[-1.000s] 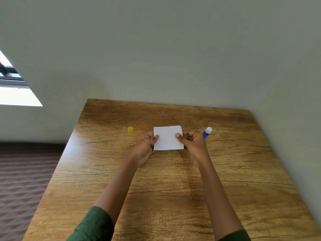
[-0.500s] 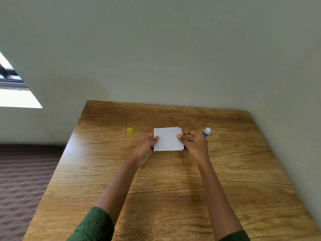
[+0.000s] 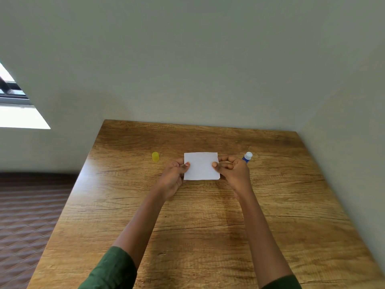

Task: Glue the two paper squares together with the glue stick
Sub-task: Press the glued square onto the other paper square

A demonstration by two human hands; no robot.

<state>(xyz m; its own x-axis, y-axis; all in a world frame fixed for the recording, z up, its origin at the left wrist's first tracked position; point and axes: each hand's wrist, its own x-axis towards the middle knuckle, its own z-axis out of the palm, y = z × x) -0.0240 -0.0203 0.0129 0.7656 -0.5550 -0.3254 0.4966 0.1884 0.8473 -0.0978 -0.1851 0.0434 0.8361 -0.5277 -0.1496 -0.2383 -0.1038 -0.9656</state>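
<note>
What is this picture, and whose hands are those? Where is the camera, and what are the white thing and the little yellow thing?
There is no machine here, just a person. The camera sits on their head and looks forward and down, so you see their own two arms reaching out. The left hand and the right hand each pinch one side of a white paper square, with the thumbs on top. I see only one sheet. A second one may be hidden under it, but I cannot tell. Below is a wooden table. The little yellow thing stands on the table to the left of the paper and looks like a cap. Just behind the right hand lies a blue glue stick with a white end.
</note>
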